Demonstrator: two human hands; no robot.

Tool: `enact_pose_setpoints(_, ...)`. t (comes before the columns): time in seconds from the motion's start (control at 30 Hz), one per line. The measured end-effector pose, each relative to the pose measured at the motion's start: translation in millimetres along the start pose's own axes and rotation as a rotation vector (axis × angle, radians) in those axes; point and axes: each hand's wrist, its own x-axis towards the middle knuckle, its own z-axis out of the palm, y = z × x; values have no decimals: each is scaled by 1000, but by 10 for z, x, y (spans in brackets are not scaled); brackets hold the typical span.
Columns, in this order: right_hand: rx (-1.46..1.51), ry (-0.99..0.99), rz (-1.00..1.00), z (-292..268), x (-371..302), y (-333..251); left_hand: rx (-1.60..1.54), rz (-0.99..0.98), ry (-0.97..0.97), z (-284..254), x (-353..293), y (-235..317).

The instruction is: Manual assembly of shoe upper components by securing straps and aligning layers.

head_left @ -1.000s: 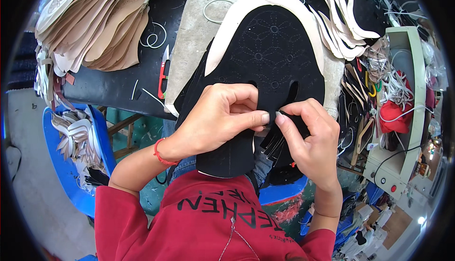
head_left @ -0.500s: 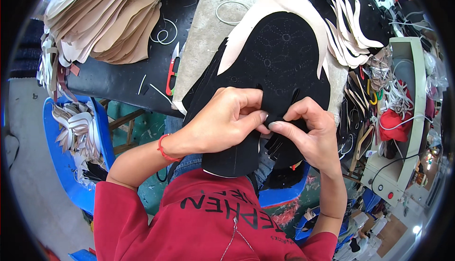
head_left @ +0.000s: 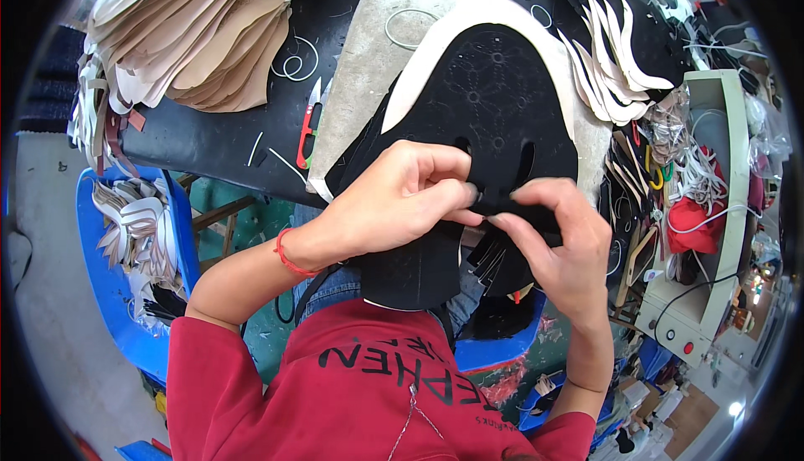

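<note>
A black shoe-upper piece (head_left: 490,118) with a faint flower pattern of stitches or holes lies before me, its near part hanging over the table edge toward my lap. My left hand (head_left: 410,197) pinches it near the middle with thumb and index finger. From the other side my right hand (head_left: 565,239) is closed in a pinch, its fingertips almost meeting the left ones. The exact bit between the fingertips is too small to make out. A cream curved piece (head_left: 456,30) shows around the far rim of the black one, and more black layers fan out at the left.
Red-handled thread snips (head_left: 308,130) lie beside a grey board (head_left: 360,67) on the black table (head_left: 193,139). A tied stack of beige pieces (head_left: 218,42) stands far left. A blue bin (head_left: 113,293) of scraps is at left, a pale machine (head_left: 729,168) at right.
The black piece has shifted slightly toward me and its surface tilts differently. My fingertips have drawn a little apart, and my right hand has moved slightly right.
</note>
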Motion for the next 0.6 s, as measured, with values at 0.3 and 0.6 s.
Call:
enact_pose_setpoints(0.3,184,-57,12,51,8,126,104,-39,35,30,18,36)
enact_pose_setpoints(0.6,309,-17,135,-2,24,184,198,-11,207,46,-18,139)
